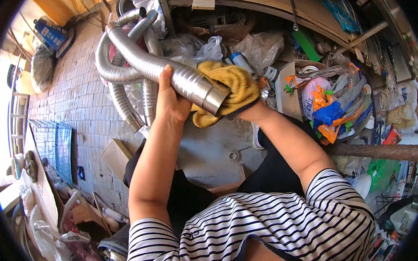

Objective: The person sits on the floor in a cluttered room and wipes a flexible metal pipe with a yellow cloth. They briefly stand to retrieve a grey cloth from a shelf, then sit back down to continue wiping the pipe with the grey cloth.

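Observation:
My left hand (173, 101) grips a corrugated silver metal pipe (144, 58) from below, thumb along its side. The pipe slants from the upper left down to a smooth cuffed end near the middle. My right hand (243, 107) is inside or behind a bunched yellow knit glove or cloth (237, 83) with a dark edge, against that end; its fingers are hidden. More curved silver flexible pipes (104, 65) lie heaped beyond the one I hold.
Paved floor (83, 104) holds a blue wire rack (59, 149) at left and a cardboard piece (115, 158). A heap of bags and tools (337, 108) lies right, beside a wooden pole (373, 151). A shelf edge (239, 2) runs along the back. Clutter fills the lower left.

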A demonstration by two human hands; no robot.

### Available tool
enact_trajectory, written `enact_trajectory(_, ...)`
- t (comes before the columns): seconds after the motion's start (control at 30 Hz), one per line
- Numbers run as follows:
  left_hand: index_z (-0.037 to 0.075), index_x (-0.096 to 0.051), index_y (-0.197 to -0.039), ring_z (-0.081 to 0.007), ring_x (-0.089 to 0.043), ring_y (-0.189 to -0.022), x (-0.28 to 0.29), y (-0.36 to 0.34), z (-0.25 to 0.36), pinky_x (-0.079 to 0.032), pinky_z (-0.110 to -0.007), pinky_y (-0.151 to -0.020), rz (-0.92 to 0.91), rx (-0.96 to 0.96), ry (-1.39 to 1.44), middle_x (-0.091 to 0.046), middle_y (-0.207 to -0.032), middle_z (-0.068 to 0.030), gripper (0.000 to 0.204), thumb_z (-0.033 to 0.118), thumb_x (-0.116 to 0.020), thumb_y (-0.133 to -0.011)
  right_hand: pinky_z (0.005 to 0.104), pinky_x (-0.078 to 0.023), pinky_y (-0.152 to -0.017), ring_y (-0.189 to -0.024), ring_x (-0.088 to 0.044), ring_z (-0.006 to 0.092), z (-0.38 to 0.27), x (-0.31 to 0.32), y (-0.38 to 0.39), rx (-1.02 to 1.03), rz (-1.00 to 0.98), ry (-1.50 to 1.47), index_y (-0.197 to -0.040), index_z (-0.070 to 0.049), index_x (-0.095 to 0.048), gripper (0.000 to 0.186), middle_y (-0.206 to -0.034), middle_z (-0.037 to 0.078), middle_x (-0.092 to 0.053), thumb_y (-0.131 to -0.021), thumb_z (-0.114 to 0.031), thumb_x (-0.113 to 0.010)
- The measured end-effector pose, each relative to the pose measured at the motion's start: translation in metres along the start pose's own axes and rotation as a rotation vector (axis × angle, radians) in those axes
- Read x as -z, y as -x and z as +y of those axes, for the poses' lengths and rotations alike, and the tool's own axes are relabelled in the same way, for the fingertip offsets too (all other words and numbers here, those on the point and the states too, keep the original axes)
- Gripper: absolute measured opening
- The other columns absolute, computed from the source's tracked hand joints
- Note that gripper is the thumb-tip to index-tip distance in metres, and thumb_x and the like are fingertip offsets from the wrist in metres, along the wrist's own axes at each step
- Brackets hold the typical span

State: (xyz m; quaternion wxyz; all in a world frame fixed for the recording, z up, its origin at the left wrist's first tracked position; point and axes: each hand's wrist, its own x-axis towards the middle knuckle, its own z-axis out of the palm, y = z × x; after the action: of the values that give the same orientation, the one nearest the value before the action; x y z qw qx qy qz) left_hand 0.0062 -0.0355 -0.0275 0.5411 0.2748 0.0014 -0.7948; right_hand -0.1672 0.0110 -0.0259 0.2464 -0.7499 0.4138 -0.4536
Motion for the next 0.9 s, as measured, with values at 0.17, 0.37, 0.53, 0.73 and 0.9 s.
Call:
enact_trajectory(0.17,0.006,-0.043,-0.117,-0.0272,-0.055,-0.098,0.002,0.004,-0.02,-0.041,-0.045,-0.094,0.117,-0.104,-0.161,-0.055,-0.107,-0.0107,0.046,0.033,-0.057,-0.084,0.0348,-0.041,-0.092,-0.108,-0.051,0.0266,0.015,-0.005,0.02,-0.047,0.028,0.394,-0.117,-0.008,-0.053,0.041,-0.118,0.012,-0.054,-0.078,-0.017,-0.064)
enact_trajectory(0.37,0.004,-0.048,-0.109,-0.027,-0.059,-0.086,0.005,0.0,-0.024,-0.047,-0.043,-0.085,0.12,0.013,-0.118,-0.059,-0.098,-0.0113,0.037,0.03,-0.057,-0.085,0.0359,-0.04,-0.095,-0.11,-0.053,0.0244,-0.003,-0.002,0.021,-0.22,-0.056,-0.611,-0.121,-0.004,-0.049,0.043,-0.12,0.013,-0.054,-0.081,-0.019,-0.058)
enact_trajectory(0.53,0.005,-0.041,-0.119,-0.0295,-0.055,-0.1,0.006,0.004,-0.022,-0.043,-0.044,-0.093,0.071,-0.041,-0.156,-0.054,-0.111,-0.0134,0.05,0.036,-0.057,-0.082,0.0311,-0.041,-0.096,-0.114,-0.05,0.0218,0.004,-0.003,0.02,0.044,-0.097,-0.251,-0.124,-0.003,-0.047,0.047,-0.125,0.011,-0.051,-0.081,-0.016,-0.061)
enact_trajectory(0.73,0.005,-0.043,-0.117,-0.0262,-0.056,-0.099,0.006,0.009,-0.022,-0.045,-0.044,-0.091,0.02,-0.144,-0.16,-0.055,-0.109,-0.0096,0.047,0.027,-0.062,-0.081,0.0322,-0.043,-0.092,-0.105,-0.055,0.0225,0.018,-0.018,0.021,-0.137,0.071,0.134,-0.12,-0.006,-0.052,0.043,-0.117,0.01,-0.056,-0.08,-0.016,-0.061)
enact_trajectory(0.9,0.006,-0.044,-0.118,-0.0276,-0.055,-0.1,0.008,0.002,-0.017,-0.043,-0.045,-0.093,-0.085,-0.144,-0.172,-0.056,-0.108,-0.0091,0.051,0.031,-0.064,-0.077,0.035,-0.049,-0.078,-0.095,-0.059,0.0209,0.032,-0.05,0.034,-0.87,0.141,-0.902,-0.106,-0.007,-0.057,0.024,-0.104,0.01,-0.061,-0.088,-0.023,-0.055)
